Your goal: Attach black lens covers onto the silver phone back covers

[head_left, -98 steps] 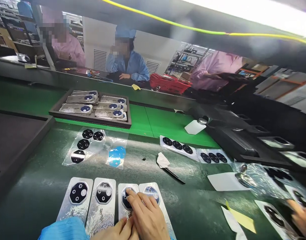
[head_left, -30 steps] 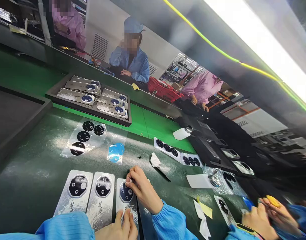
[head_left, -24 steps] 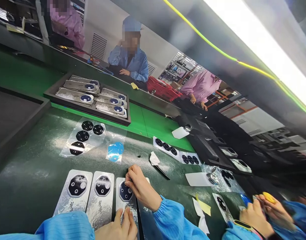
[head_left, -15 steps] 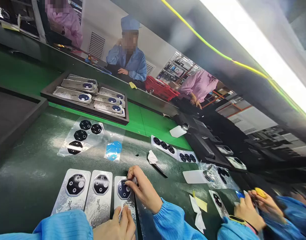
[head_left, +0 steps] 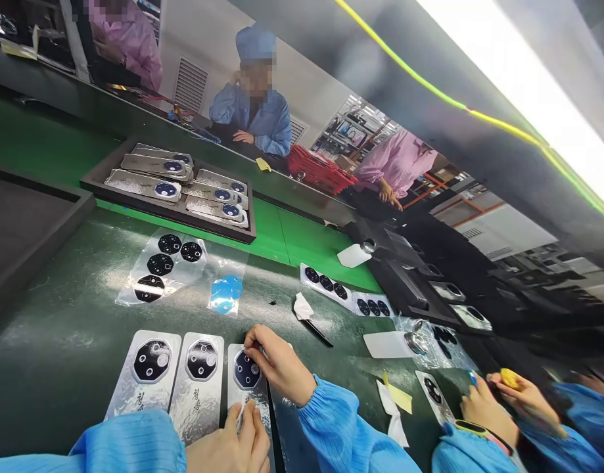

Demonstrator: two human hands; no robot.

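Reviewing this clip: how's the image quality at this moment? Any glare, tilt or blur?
In the head view, the light strip is blown out, glare lies across the green work mat, the frame is tilted and bent by the wide lens, and the co-worker's hands at lower right look slightly soft.

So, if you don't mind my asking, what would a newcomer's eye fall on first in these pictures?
Most striking are the silver, marble-patterned phone back panels with black octagonal camera rings, lined up at the front of the dark green bench. The right hand rests on the third panel, with the left hand at its lower end. Behind them sits a dark tray of more panels, and a bright green-and-yellow cable crosses the top.
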